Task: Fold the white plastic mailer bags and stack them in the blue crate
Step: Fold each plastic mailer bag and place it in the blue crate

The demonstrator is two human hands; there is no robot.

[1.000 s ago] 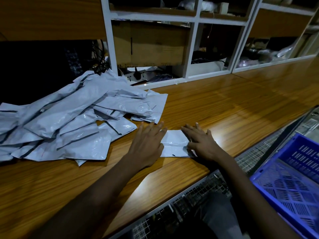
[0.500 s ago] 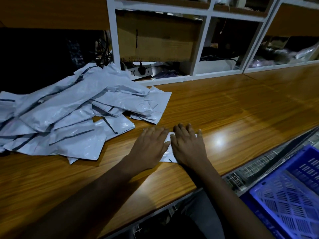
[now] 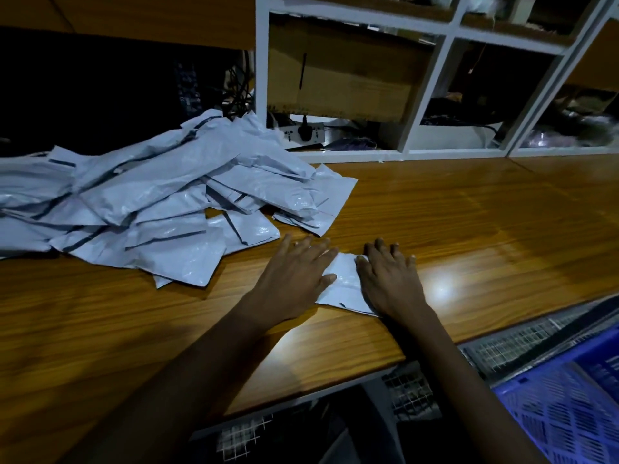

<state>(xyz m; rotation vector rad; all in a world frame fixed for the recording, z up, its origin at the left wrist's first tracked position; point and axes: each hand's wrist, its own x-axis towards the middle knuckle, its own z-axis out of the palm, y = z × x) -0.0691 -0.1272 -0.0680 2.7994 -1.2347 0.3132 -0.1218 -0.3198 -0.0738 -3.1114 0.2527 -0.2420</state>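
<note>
Spread apart since a moment earlier, the left hand (image 3: 294,279) and right hand (image 3: 388,284) pressed flat, fingers straight, on the folded white mailer bag (image 3: 341,286) lying on the bench (image 3: 469,229) beside the loose pile of bags (image 3: 150,209).

"What carried everything?"

"A wooden table (image 3: 469,212), its grain running side to side, with a glare spot near the front edge."

"And on it?"

"A loose pile (image 3: 150,202) of white bags sprawled over the left part, back to the rear edge. One folded bag (image 3: 345,279) lay flat near the front, apart from the pile."
</note>
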